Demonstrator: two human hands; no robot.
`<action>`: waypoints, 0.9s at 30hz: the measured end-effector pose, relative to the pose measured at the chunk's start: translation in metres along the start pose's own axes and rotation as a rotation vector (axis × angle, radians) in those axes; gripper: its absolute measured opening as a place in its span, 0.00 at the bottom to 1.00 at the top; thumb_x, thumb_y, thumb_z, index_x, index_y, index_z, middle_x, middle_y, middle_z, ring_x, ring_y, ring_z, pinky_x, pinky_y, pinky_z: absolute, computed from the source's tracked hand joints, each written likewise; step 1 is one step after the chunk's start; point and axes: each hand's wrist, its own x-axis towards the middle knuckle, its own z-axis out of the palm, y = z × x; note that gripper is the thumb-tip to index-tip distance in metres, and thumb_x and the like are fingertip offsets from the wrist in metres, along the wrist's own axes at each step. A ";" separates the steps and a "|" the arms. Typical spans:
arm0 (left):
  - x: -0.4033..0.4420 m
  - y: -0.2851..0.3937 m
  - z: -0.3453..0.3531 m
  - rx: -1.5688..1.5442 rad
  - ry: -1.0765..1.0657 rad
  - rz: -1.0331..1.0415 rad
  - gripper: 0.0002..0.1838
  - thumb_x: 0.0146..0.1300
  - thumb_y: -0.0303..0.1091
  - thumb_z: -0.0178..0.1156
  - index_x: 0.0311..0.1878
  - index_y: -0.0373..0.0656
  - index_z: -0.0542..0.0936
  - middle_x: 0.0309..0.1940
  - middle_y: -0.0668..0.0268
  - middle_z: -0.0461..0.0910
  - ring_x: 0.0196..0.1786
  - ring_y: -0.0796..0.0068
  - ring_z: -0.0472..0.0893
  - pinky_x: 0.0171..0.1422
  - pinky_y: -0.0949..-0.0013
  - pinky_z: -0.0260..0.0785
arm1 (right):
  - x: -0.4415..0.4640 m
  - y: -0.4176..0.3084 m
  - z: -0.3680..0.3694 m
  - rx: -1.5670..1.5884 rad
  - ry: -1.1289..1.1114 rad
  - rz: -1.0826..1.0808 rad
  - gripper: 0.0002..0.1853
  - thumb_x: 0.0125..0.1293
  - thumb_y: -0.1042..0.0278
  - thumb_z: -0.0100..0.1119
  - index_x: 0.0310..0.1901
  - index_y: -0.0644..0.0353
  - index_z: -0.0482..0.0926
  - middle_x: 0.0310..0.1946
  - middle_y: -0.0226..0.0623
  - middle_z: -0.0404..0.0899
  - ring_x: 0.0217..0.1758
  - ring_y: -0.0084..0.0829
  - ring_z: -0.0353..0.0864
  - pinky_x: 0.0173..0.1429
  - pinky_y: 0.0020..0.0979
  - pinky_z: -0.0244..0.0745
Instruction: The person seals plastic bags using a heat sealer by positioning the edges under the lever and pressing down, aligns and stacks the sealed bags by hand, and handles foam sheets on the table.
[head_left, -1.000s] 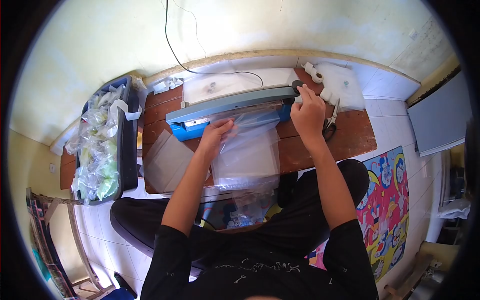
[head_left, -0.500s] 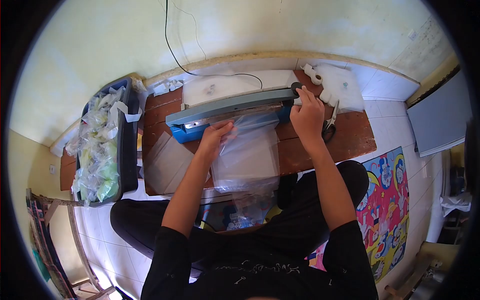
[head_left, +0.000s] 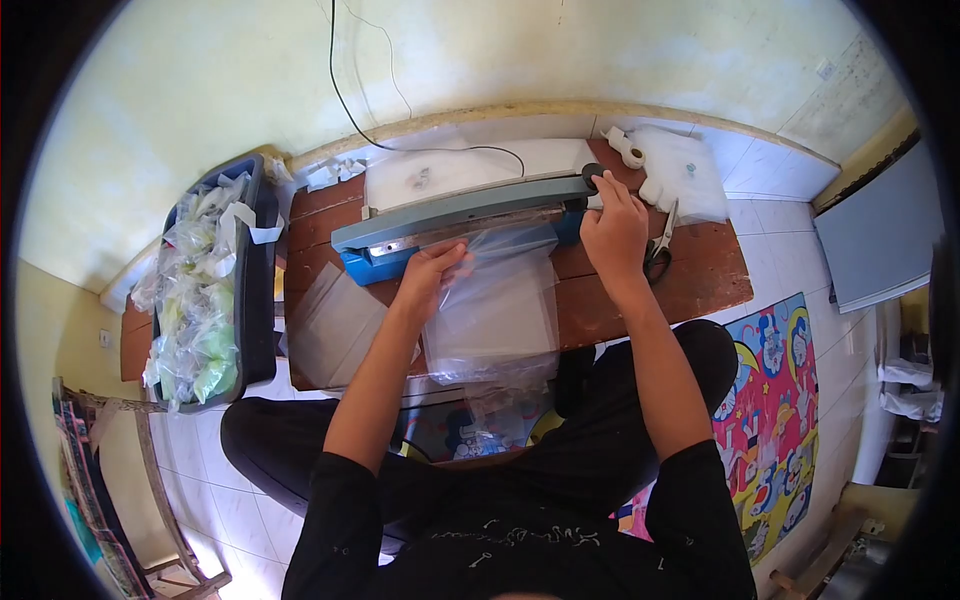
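A blue and grey bar sealer (head_left: 470, 208) lies across the wooden table (head_left: 690, 275). My left hand (head_left: 435, 275) pinches the edge of a clear plastic bag (head_left: 505, 255) whose far end lies under the sealer's grey arm. At the arm's right end, my right hand (head_left: 615, 222) has its fingers on the black knob (head_left: 593, 172). Beneath the held bag is a stack of clear bags (head_left: 500, 330) that hangs over the table's near edge. More flat clear sheets (head_left: 340, 325) lie to the left of my left hand.
At the left stands a dark tub (head_left: 262, 300) heaped with crumpled plastic bags (head_left: 200, 300). Scissors (head_left: 660, 250) lie right of my right hand, near a white roll (head_left: 632, 155) and a white plastic pack (head_left: 690, 175). A black cable (head_left: 345, 105) runs down to the sealer.
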 end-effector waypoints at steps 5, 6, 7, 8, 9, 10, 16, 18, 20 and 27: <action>-0.002 0.002 0.003 -0.003 0.012 -0.004 0.18 0.61 0.37 0.64 0.52 0.39 0.79 0.39 0.65 0.84 0.37 0.79 0.82 0.39 0.79 0.67 | -0.001 0.001 0.001 -0.001 0.001 0.002 0.22 0.54 0.74 0.50 0.53 0.60 0.77 0.58 0.41 0.75 0.60 0.38 0.74 0.65 0.44 0.61; -0.002 0.002 0.004 -0.003 0.012 -0.003 0.18 0.61 0.37 0.64 0.52 0.39 0.79 0.39 0.65 0.84 0.37 0.79 0.82 0.39 0.79 0.67 | -0.001 0.001 0.001 -0.012 0.002 0.001 0.22 0.54 0.74 0.50 0.53 0.60 0.77 0.58 0.41 0.75 0.60 0.37 0.74 0.66 0.44 0.61; -0.002 0.002 0.005 -0.007 0.017 -0.002 0.18 0.62 0.37 0.64 0.53 0.39 0.79 0.39 0.65 0.84 0.37 0.79 0.82 0.39 0.79 0.66 | -0.001 0.001 0.001 -0.023 0.002 0.000 0.22 0.54 0.74 0.50 0.53 0.60 0.77 0.58 0.41 0.75 0.60 0.37 0.73 0.66 0.44 0.61; -0.002 0.002 0.005 -0.012 0.023 -0.001 0.18 0.62 0.37 0.64 0.53 0.40 0.78 0.40 0.65 0.84 0.37 0.79 0.82 0.40 0.79 0.66 | -0.001 0.000 0.001 -0.021 0.002 -0.001 0.22 0.54 0.74 0.50 0.53 0.60 0.77 0.58 0.41 0.75 0.60 0.37 0.73 0.66 0.44 0.61; -0.003 0.001 0.005 -0.012 0.025 0.000 0.18 0.62 0.37 0.64 0.53 0.40 0.78 0.40 0.65 0.84 0.37 0.79 0.82 0.40 0.79 0.66 | -0.001 0.000 0.000 -0.026 -0.002 0.000 0.22 0.54 0.74 0.50 0.53 0.60 0.77 0.58 0.41 0.75 0.60 0.37 0.73 0.66 0.44 0.61; -0.003 0.001 0.004 0.007 0.022 -0.007 0.19 0.62 0.38 0.64 0.53 0.40 0.78 0.40 0.65 0.84 0.37 0.79 0.82 0.40 0.79 0.66 | -0.001 0.000 0.000 -0.031 -0.005 0.001 0.22 0.54 0.74 0.50 0.53 0.60 0.77 0.58 0.41 0.75 0.60 0.37 0.73 0.66 0.44 0.61; 0.000 -0.001 0.000 0.033 0.004 -0.011 0.19 0.62 0.39 0.63 0.53 0.41 0.78 0.39 0.66 0.84 0.37 0.79 0.81 0.41 0.78 0.66 | 0.000 0.000 0.000 -0.040 -0.010 -0.005 0.22 0.54 0.74 0.50 0.53 0.60 0.77 0.58 0.42 0.75 0.60 0.37 0.73 0.66 0.44 0.61; 0.000 -0.002 -0.001 0.028 0.005 -0.016 0.19 0.62 0.39 0.63 0.53 0.41 0.78 0.39 0.66 0.84 0.37 0.79 0.81 0.41 0.78 0.66 | 0.000 0.000 0.000 -0.042 -0.010 -0.004 0.22 0.54 0.74 0.50 0.54 0.60 0.77 0.58 0.42 0.75 0.60 0.37 0.73 0.66 0.44 0.61; 0.002 -0.003 -0.002 0.022 -0.009 -0.010 0.18 0.62 0.39 0.63 0.52 0.41 0.79 0.39 0.66 0.84 0.37 0.80 0.81 0.41 0.78 0.66 | 0.000 -0.001 0.000 -0.044 -0.010 -0.004 0.22 0.54 0.74 0.50 0.54 0.60 0.77 0.58 0.42 0.75 0.60 0.37 0.73 0.66 0.44 0.61; -0.001 -0.002 0.002 -0.034 0.000 0.008 0.16 0.63 0.38 0.63 0.51 0.42 0.80 0.39 0.67 0.84 0.38 0.80 0.81 0.42 0.78 0.67 | -0.001 -0.001 0.001 -0.047 0.003 -0.010 0.22 0.54 0.74 0.50 0.53 0.60 0.77 0.58 0.42 0.75 0.60 0.37 0.73 0.66 0.44 0.61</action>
